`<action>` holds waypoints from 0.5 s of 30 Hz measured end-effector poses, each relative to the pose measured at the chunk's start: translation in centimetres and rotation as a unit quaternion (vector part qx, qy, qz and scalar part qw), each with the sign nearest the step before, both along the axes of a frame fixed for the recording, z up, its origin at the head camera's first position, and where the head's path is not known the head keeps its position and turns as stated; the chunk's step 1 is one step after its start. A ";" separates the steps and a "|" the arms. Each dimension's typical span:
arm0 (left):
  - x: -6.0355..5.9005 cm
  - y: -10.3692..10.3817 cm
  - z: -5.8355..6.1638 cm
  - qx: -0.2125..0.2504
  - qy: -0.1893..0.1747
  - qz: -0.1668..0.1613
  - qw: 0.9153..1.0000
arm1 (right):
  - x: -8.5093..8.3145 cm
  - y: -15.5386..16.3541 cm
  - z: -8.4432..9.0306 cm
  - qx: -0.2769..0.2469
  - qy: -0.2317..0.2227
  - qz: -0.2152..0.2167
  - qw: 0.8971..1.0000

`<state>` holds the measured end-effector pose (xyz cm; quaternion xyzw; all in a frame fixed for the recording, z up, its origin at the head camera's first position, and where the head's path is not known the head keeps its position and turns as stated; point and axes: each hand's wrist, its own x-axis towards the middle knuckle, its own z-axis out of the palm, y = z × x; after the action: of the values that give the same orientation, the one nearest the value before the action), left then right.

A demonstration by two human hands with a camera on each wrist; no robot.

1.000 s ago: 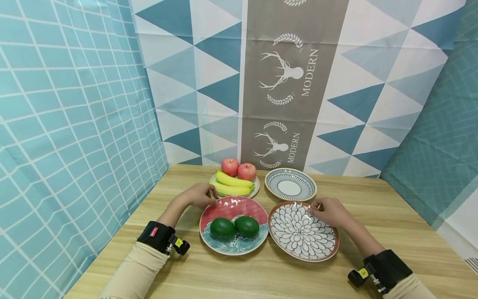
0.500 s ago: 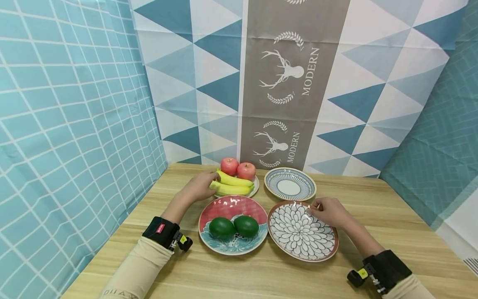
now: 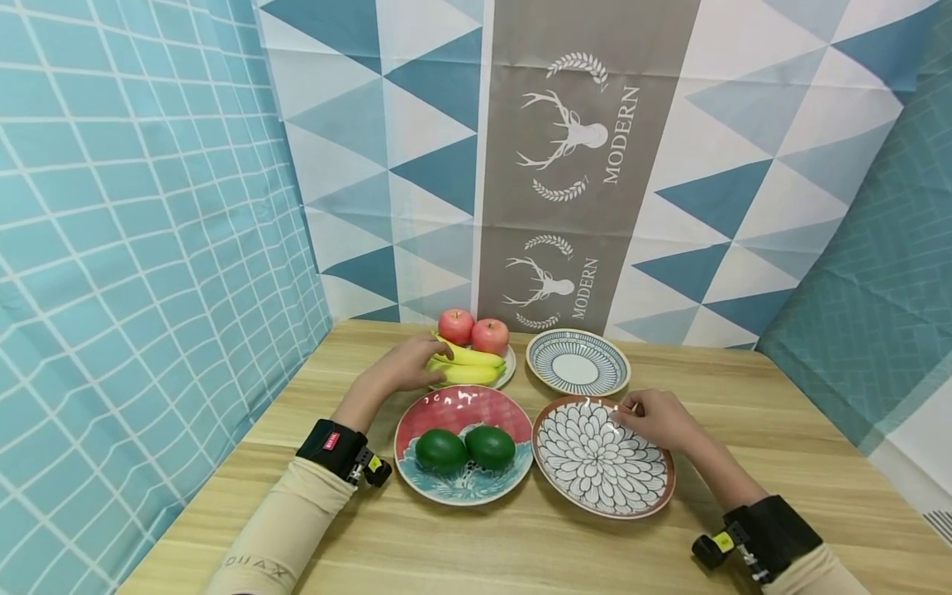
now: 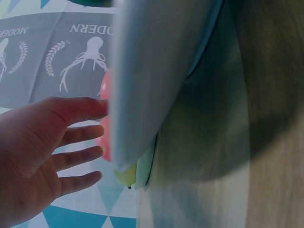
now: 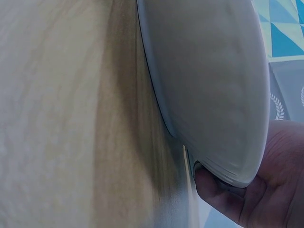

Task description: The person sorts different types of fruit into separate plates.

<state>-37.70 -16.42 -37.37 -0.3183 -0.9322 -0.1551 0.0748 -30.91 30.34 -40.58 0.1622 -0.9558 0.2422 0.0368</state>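
Observation:
My left hand [image 3: 411, 364] reaches over the left ends of two bananas [image 3: 468, 355], its fingertips overlapping them in the head view. In the left wrist view its fingers [image 4: 80, 156] are spread and loosely straight, beside the underside of a plate [image 4: 147, 80]. The bananas lie on a small light plate [image 3: 510, 368], with two red apples [image 3: 456, 327] behind. My right hand [image 3: 654, 418] pinches the brown rim of the plate with a petal pattern [image 3: 602, 459]. From the right wrist view, fingers curl under that plate's edge [image 5: 242, 178].
A red and teal plate [image 3: 464, 405] bears two dark green oval fruits [image 3: 440, 451], just left of the petal plate. Behind stands a blue-and-white striped plate [image 3: 578, 365]. Patterned cloth [image 3: 565, 165] rises at the wooden table's [image 3: 476, 554] back edge.
My left hand has left the red and teal plate's rim and moved up and right to the bananas. My right hand keeps its grip on the petal plate.

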 end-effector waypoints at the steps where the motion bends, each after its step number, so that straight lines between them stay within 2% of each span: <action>1: -0.1 0.2 -0.1 -0.002 -0.005 -0.002 1.000 | 0.0 0.0 0.0 0.001 0.001 0.001 1.000; 8: -0.6 0.8 -0.6 -0.010 -0.024 0.005 1.000 | 0.1 0.1 -0.1 0.001 0.002 0.000 1.000; 15: -0.8 0.5 -0.3 -0.023 -0.038 0.016 0.999 | 0.1 -0.2 0.1 0.001 0.005 0.001 1.000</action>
<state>-38.46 -15.89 -37.72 -0.2994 -0.9425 -0.1444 0.0348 -30.78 30.17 -40.49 0.1646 -0.9558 0.2402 0.0410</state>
